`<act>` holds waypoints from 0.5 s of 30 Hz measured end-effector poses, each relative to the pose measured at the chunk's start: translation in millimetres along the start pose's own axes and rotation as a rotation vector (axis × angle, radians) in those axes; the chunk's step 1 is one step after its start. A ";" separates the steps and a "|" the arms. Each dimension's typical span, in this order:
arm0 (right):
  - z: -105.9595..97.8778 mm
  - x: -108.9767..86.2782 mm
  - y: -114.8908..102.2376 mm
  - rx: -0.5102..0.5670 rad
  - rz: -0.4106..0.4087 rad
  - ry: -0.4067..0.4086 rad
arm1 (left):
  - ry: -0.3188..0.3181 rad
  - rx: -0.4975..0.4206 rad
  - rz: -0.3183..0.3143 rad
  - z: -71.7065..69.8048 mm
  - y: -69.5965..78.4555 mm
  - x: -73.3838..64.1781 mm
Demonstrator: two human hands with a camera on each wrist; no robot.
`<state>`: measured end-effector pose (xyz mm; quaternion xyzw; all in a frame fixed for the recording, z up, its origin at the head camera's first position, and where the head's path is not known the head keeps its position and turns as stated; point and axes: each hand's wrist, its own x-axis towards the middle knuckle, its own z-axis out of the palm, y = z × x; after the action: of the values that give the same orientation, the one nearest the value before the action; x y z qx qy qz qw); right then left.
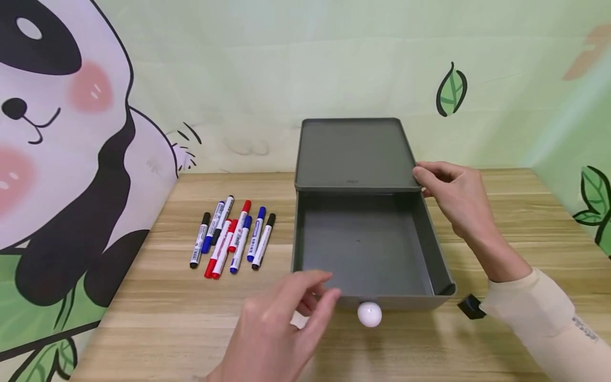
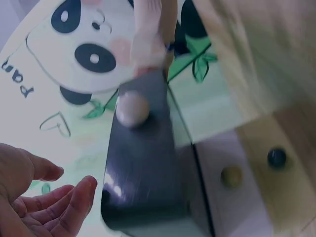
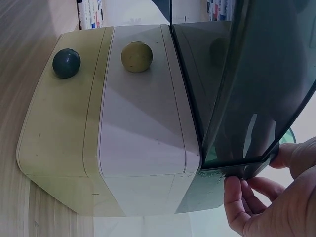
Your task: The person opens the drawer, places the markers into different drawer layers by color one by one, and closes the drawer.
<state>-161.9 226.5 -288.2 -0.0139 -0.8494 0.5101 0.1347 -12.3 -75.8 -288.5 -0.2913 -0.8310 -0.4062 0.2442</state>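
A grey top drawer (image 1: 401, 301) is pulled out of a small drawer cabinet (image 1: 355, 151); I see a bare drawer bottom. It has a white knob (image 1: 369, 314) on its front. My left hand (image 1: 281, 318) hovers by the front edge, left of the knob, fingers loosely bent and holding nothing. In the left wrist view that hand (image 2: 54, 202) is apart from the drawer front (image 2: 140, 163). My right hand (image 1: 460, 199) grips the cabinet's right edge near the top's front corner. The right wrist view shows thumb and fingers of this hand (image 3: 276, 197) pinching that grey corner.
Several red, blue and black markers (image 1: 240, 245) lie left of the cabinet on the wooden table (image 1: 157, 318). Below the grey drawer are a pale drawer (image 3: 140, 118) and a yellowish one (image 3: 64, 123), both closed, with round knobs. A small black object (image 1: 471, 306) shows beside the right sleeve.
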 end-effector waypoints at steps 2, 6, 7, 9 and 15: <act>0.6 0.0 -0.3 0.001 -0.001 0.002 | 0.040 0.021 0.003 -7.1 -3.7 4.1; 1.4 0.0 -1.1 0.003 -0.007 0.005 | 0.108 0.050 0.005 -19.0 -12.4 9.6; 1.5 -0.1 -1.2 0.004 -0.008 0.005 | 0.123 0.055 0.004 -21.6 -14.7 10.5; 1.6 -0.4 -1.2 0.001 -0.009 0.007 | 0.143 0.076 -0.017 -26.8 -19.3 12.0; 1.1 -0.3 0.1 -0.008 -0.008 0.003 | 0.206 0.147 -0.092 -41.0 -37.8 17.3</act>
<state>-161.9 225.5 -288.8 -0.0120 -0.8511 0.5064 0.1380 -43.4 -123.3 -275.0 -0.1910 -0.8415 -0.3827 0.3302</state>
